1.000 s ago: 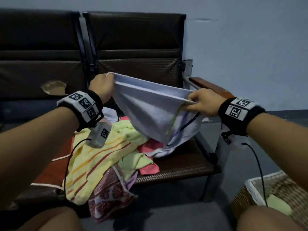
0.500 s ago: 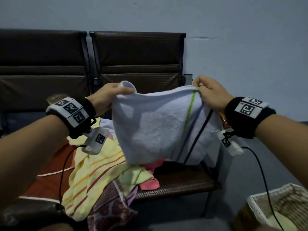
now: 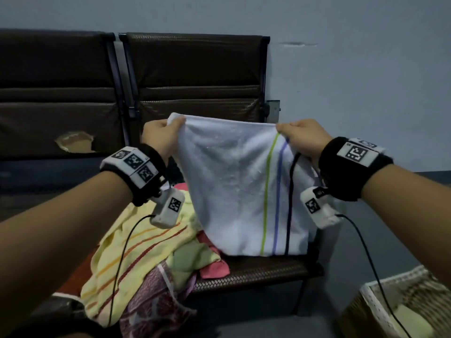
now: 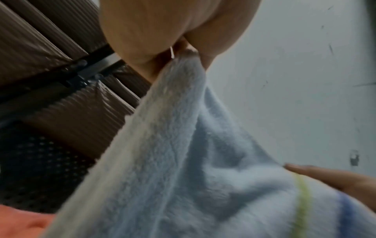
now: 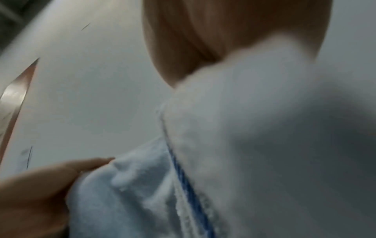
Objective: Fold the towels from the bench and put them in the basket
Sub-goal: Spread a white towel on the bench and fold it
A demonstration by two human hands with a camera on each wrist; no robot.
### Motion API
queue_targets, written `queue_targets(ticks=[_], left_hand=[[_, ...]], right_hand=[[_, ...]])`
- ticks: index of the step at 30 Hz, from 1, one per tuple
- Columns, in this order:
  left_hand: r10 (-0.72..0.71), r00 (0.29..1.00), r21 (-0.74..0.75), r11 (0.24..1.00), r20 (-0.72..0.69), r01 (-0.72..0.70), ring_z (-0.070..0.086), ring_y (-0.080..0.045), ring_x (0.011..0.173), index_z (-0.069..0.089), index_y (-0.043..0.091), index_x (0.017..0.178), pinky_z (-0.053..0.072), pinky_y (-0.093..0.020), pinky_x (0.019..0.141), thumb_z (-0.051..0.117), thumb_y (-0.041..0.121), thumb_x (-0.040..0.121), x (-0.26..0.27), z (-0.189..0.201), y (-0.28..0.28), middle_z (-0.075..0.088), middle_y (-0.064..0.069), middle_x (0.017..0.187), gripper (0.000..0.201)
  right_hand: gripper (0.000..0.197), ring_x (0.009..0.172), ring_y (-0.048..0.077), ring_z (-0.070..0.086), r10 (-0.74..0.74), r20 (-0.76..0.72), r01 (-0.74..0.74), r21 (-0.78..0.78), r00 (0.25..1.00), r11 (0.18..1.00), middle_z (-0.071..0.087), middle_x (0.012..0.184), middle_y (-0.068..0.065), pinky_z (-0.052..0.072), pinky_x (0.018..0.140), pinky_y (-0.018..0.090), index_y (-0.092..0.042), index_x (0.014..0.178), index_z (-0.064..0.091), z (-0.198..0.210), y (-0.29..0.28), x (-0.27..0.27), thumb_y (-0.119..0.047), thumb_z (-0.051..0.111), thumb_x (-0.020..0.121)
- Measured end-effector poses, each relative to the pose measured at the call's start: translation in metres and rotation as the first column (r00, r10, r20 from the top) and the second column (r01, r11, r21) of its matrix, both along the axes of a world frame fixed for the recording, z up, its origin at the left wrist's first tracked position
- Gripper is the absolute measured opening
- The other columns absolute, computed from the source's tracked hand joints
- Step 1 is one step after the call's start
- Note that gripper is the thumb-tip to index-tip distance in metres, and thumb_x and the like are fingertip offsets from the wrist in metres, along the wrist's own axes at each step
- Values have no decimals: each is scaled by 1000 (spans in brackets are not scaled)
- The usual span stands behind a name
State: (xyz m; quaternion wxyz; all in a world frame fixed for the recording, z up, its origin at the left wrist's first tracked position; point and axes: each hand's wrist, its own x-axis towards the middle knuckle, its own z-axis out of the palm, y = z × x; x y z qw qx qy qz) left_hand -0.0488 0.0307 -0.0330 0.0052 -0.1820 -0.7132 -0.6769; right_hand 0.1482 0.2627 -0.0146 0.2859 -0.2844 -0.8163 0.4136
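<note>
A white towel (image 3: 234, 186) with green, blue and black stripes hangs flat in the air in front of the bench. My left hand (image 3: 162, 135) pinches its top left corner and my right hand (image 3: 301, 137) pinches its top right corner. The left wrist view shows the towel (image 4: 173, 153) bunched between my left hand's fingers (image 4: 154, 48). Blurred in the right wrist view, the towel (image 5: 264, 145) drapes down from my right hand (image 5: 203, 40). Its lower edge hangs just above the seat. The woven basket (image 3: 380, 298) stands on the floor at the lower right.
A pile of towels lies on the brown bench (image 3: 256, 272): a yellow striped one (image 3: 136, 250), a light green one (image 3: 190, 262), a pink one (image 3: 214, 267) and a maroon patterned one (image 3: 151, 311). Something pale green (image 3: 405, 318) lies in the basket. A grey wall stands behind.
Both hands have lifted the white towel and pulled its top edge taut, so it now hangs flat and full length instead of bunched above the pile.
</note>
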Motion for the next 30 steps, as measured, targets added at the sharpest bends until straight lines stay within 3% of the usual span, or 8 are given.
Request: queue_targets(ticks=[6,9,13,18,20,23,28,30], left_hand=[[-226,973,135,967,52,217,60,-19,65,71,7,72,49,-32,63,66,28,92,58,12,40,62,-9,69,30],[-409,912,62,910,-35,411,60,-16,69,73,-3,84,51,-28,62,64,22,97,95,7,46,64,-13,75,30],[-581,814,-80,813,-28,577,65,-16,73,77,1,91,53,-27,71,65,18,94,109,3,37,74,-15,84,21],[-388,922,-7,922,-1,388,65,-26,94,62,7,114,53,-37,79,55,-8,81,86,6,31,66,-15,111,37],[-552,828,-16,831,101,556,58,-37,118,47,6,138,48,-42,95,54,-13,76,75,6,30,58,-22,127,65],[-800,567,-13,576,195,818,60,-36,116,59,5,129,44,-43,100,53,-5,80,62,7,29,62,-24,125,51],[-613,776,-213,746,152,631,68,-32,111,71,2,115,57,-39,94,72,10,88,30,1,45,72,-19,115,28],[-573,818,-313,769,50,558,70,-27,104,72,4,112,59,-38,88,70,13,92,20,-1,57,73,-17,111,23]], right_hand=[[11,51,17,60,40,-76,-67,-390,996,918,60,72,7,54,59,31,-10,91,61,11,-34,-23,-20,57,94],[20,66,21,67,151,-130,-197,-505,980,840,65,82,11,55,61,32,-7,98,63,14,-48,-25,-26,57,96],[26,88,28,73,296,21,-263,-400,955,878,75,99,16,61,77,38,-5,103,71,10,-53,-16,-26,67,88],[31,84,22,67,440,35,-401,-350,897,847,69,96,12,54,66,30,-16,98,73,10,-49,-8,0,50,85],[37,89,22,69,551,3,-503,-403,834,765,70,104,12,56,74,33,-19,101,75,13,-46,-5,-1,48,84],[32,89,19,70,594,-10,-543,-419,804,728,72,101,8,57,74,31,-21,97,77,13,-37,-6,-9,53,80],[26,86,19,74,430,352,-404,-147,832,903,77,92,0,59,76,29,-19,91,78,4,-6,-8,-39,84,75],[15,72,12,68,179,432,-270,159,884,950,72,71,-9,52,59,17,-25,74,76,2,7,-13,-39,82,75]])
